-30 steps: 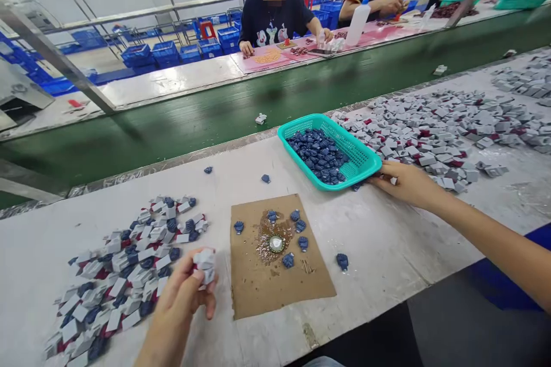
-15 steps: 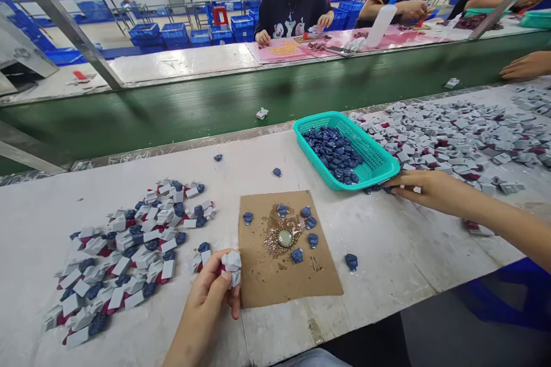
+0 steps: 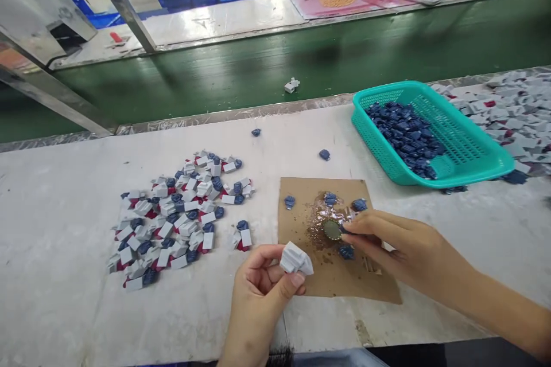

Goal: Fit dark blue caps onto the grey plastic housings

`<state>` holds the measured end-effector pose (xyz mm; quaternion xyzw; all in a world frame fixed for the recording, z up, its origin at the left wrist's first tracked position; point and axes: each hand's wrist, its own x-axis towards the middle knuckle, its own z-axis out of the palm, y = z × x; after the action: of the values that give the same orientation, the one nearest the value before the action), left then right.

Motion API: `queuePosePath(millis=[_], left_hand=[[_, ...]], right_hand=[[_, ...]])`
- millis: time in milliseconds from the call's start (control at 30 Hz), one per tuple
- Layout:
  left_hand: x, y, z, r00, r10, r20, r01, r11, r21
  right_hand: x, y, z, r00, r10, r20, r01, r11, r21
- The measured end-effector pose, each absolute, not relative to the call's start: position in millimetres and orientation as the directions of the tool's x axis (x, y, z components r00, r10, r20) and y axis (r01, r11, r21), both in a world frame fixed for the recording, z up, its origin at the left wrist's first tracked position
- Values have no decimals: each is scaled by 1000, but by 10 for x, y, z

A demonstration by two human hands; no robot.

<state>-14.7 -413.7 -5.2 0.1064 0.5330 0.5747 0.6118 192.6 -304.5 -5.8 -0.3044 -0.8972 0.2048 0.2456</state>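
My left hand (image 3: 269,292) holds a light grey blocky plastic piece (image 3: 296,258) between thumb and fingers, just off the near left edge of a brown cardboard sheet (image 3: 297,229). Over the sheet, my right hand (image 3: 387,238) pinches a small dark blue piece (image 3: 343,229), mostly hidden by the fingertips, at the edge of a round cap (image 3: 332,230). Wet, shiny liquid surrounds the cap. Several dark blue fist-shaped pieces (image 3: 330,199) lie on the cardboard, some partly covered by my right hand.
To the left spreads a pile of joined grey, blue and dark red pieces (image 3: 172,218). A turquoise basket (image 3: 469,169) of blue pieces stands right, with a heap of grey parts (image 3: 516,109) behind. Beyond runs a green belt (image 3: 224,77) carrying one grey piece; a person sits across it.
My right hand has come from the basket's near edge to the cap on the cardboard, now with a blue piece. My left hand still holds the grey piece, turned differently. The view has shifted.
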Motion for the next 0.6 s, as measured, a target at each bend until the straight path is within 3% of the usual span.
queuePosePath(millis=[167,267,367,500,600], left_hand=[[-80,-4118,-13,-292,748,-596,-696,260,669],[-56,-4101,8,-277,730,-624,-735,257,627],[-46,-4092,14,-250,738,-626,-751,260,607],[-40,-4103,5,-195,760,-620,-755,287,590],[-54,-4124,-22,-121,795,-594,-763,308,568]], right_hand=[[1834,-2937,-263,-767,553,326,444,824,-352],[1855,-2912,-250,-807,524,273,421,834,-358],[1814,-2955,-114,-789,560,253,394,777,-491],[1711,-3090,136,-632,729,261,340,564,-752],[1636,-3189,244,-606,761,230,258,462,-849]])
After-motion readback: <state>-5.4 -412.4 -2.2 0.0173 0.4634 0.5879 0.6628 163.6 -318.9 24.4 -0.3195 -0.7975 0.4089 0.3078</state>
